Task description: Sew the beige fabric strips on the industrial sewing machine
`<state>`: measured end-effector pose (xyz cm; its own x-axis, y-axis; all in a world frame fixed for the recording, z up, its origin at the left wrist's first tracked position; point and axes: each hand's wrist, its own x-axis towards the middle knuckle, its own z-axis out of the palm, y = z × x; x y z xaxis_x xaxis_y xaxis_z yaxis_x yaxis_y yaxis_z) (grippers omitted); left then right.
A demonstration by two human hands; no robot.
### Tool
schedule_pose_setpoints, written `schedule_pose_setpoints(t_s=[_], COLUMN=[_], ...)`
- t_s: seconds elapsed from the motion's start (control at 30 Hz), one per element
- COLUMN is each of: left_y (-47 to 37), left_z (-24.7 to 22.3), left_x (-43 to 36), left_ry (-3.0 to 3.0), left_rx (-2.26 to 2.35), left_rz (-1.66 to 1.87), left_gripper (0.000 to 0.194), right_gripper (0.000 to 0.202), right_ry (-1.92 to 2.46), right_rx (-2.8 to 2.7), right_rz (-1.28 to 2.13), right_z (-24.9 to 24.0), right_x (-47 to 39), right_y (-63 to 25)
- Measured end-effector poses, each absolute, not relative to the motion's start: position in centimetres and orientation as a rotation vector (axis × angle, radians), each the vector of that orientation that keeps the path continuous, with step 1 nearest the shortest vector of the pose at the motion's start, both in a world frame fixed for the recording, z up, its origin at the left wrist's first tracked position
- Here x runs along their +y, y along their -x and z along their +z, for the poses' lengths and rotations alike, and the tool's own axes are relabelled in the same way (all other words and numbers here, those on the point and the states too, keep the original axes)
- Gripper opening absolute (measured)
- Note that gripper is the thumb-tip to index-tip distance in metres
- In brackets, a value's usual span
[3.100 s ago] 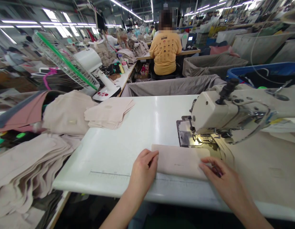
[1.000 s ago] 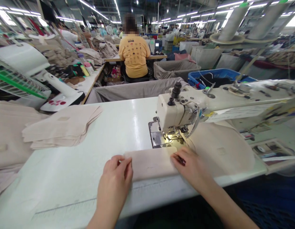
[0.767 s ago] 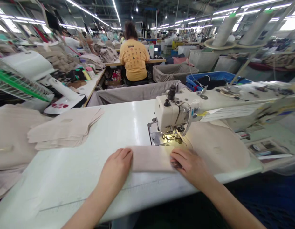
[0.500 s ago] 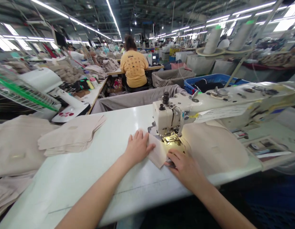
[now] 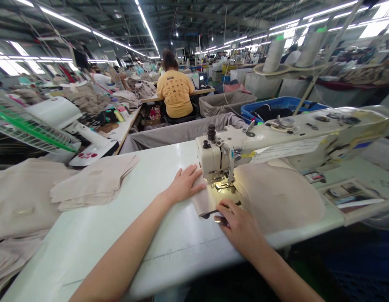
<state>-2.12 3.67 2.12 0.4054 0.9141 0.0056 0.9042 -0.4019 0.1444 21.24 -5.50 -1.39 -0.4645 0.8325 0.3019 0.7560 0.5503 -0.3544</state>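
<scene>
Under the needle area of a white sewing machine (image 5: 213,157) lies a beige fabric piece (image 5: 203,203). My left hand (image 5: 185,183) rests with fingers spread, its fingertips on that piece's left edge. My right hand (image 5: 237,218) is at the piece's front right corner, with fingers curled round a small metal tool (image 5: 221,220), partly hidden by them. A lamp lights the metal plate (image 5: 227,193) between the hands. Right of the needle, a larger beige panel (image 5: 276,201) spreads over the table and passes beneath the machine arm.
Stacked beige pieces (image 5: 94,184) and a larger fabric pile (image 5: 31,197) lie at the left, near a white fan (image 5: 56,113). A parts tray (image 5: 354,195) sits at the right. Beyond are a grey cloth bin (image 5: 178,132), a blue basket (image 5: 279,102) and a seated person (image 5: 175,92).
The small fabric piece has turned and its front edge now lies more level. My left hand has moved slightly up with it. The tool at my right hand shows more clearly.
</scene>
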Motion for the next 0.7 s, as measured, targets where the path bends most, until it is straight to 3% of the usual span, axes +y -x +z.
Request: schedule_pose_setpoints(t_s=[0.17,0.43,0.7], left_y=[2.9,2.6,1.5], left_z=[2.1,1.9,1.2], left_x=[-0.8,-6.3,-9.4], left_ry=[-2.491,-2.484,-2.334], left_rx=[1.895,2.247,2.423], left_rz=[0.071,-0.127,-0.027], left_gripper=[0.056,0.069,0.057], right_gripper=[0.025,0.033,0.037], right_ry=[1.337,1.496,1.506], right_rx=[-2.313,-1.842,-1.681], right_rz=[0.369,0.857,1.124], right_z=[-1.2,-0.7,-0.1], right_x=[-5.8,-6.4,-7.0], right_y=[-22.2,-22.2,-21.3])
